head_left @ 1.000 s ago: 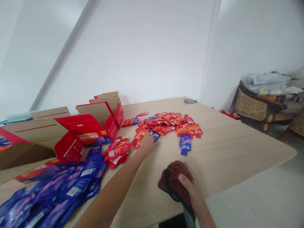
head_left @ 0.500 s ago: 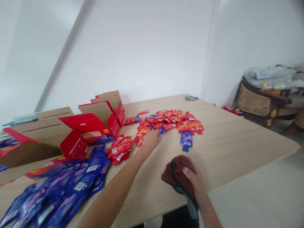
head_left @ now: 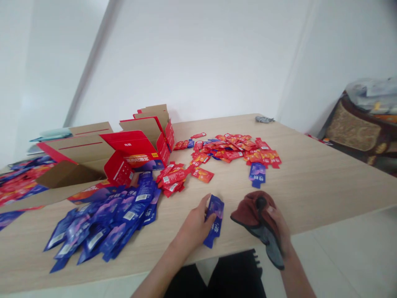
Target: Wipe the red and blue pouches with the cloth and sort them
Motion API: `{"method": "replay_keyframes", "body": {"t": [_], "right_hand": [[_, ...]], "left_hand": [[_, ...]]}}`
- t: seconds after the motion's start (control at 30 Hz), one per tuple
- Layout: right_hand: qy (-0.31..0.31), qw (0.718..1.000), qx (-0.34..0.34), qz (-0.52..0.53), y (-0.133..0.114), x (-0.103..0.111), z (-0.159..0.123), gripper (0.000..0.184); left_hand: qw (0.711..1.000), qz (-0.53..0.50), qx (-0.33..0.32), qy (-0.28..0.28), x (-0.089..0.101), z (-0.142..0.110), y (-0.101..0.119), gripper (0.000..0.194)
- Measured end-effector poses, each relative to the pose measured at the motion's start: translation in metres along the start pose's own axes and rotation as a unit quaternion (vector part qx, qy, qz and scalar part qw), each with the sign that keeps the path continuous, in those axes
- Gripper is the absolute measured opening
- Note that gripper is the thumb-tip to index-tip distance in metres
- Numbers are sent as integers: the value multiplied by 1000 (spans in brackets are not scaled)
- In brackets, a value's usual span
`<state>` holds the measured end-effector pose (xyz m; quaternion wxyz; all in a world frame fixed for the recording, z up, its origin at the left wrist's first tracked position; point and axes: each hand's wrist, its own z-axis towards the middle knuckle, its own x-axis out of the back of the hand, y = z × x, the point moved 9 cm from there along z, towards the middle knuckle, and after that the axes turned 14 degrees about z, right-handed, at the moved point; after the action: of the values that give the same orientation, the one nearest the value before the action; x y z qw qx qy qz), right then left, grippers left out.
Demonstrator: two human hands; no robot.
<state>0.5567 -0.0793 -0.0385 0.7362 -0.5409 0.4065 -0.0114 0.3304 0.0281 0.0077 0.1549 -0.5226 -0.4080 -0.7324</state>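
Note:
My left hand (head_left: 195, 225) is closed on a blue sachet (head_left: 214, 218), holding it just above the wooden table (head_left: 325, 186) near its front edge. My right hand (head_left: 281, 227) grips a dark red and grey cloth (head_left: 252, 211) that rests on the table to the right of the sachet. A heap of blue sachets (head_left: 108, 219) lies to the left. Red sachets (head_left: 235, 151) are scattered further back, and a small stack of red sachets (head_left: 170, 180) lies ahead of my left hand.
An open red cardboard box (head_left: 136, 151) and flattened cartons (head_left: 77, 145) stand at the back left. One blue carton piece (head_left: 257, 176) lies beside the red scatter. More sachets (head_left: 18, 182) sit at the far left. A cluttered armchair (head_left: 359, 124) stands at the right.
My left hand has drawn back from the red scatter toward me, carrying a blue sachet. The camera has shifted so the table contents sit further right and lower.

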Motion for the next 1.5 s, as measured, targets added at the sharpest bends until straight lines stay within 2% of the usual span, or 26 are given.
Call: {"method": "replay_keyframes", "body": {"t": [0.07, 0.13, 0.23, 0.33, 0.4, 0.53, 0.63, 0.73, 0.8, 0.87, 0.9, 0.93, 1.0, 1.07, 1.1, 1.17, 1.37, 1.43, 1.5], "right_hand": [[20, 999, -34, 31, 1, -2, -2, 54], [37, 998, -41, 26, -1, -2, -3, 52], [42, 998, -34, 7, -5, -4, -3, 49], [42, 998, -43, -2, -5, -6, -3, 48], [46, 998, -43, -19, -4, -8, -2, 51], [56, 990, 0, -130, -9, -14, 1, 56], [60, 971, 22, -232, -12, -23, 5, 60], [69, 943, 38, -323, -22, -32, 6, 61], [68, 922, 87, -370, -36, -44, 2, 58], [34, 898, 152, -411, -47, -65, -5, 57], [-13, 883, 177, -434, -47, -80, -10, 55], [-86, 863, 189, -460, -40, -97, -15, 52], [-271, 798, 178, -508, -11, -129, -31, 40], [-408, 727, 158, -529, 18, -143, -45, 28], [-438, 704, 156, -538, 27, -145, -46, 25], [-438, 682, 174, -560, 34, -145, -35, 28], [-348, 622, 251, -655, 30, -153, 33, 31], [-311, 622, 270, -667, 19, -156, 45, 30], [-261, 649, 297, -650, -1, -157, 43, 31]], "left_hand": [[999, 41, -12, 18, -7, -6, -1, 48], [998, 48, -14, 25, -11, -10, 0, 46], [991, 114, -24, 59, -1, -20, 6, 52], [977, 180, -66, 90, 10, -47, 18, 53], [973, 184, -120, 76, 8, -70, 27, 53], [954, 197, -219, 48, -10, -111, 35, 52], [939, 221, -256, 62, -19, -124, 34, 47], [929, 230, -279, 75, -22, -126, 34, 46], [929, 222, -284, 86, -19, -126, 35, 44], [929, 209, -288, 101, -14, -125, 37, 40], [929, 202, -289, 111, -11, -125, 39, 39], [930, 196, -288, 119, -9, -125, 39, 38], [932, 184, -284, 133, -6, -125, 39, 35], [933, 171, -280, 144, -5, -124, 38, 33], [934, 165, -281, 148, -5, -124, 38, 33], [933, 157, -286, 152, -5, -125, 37, 34], [936, 152, -277, 156, -4, -122, 36, 35], [936, 145, -277, 163, -1, -123, 37, 34], [936, 136, -276, 172, 1, -123, 37, 34]]}}
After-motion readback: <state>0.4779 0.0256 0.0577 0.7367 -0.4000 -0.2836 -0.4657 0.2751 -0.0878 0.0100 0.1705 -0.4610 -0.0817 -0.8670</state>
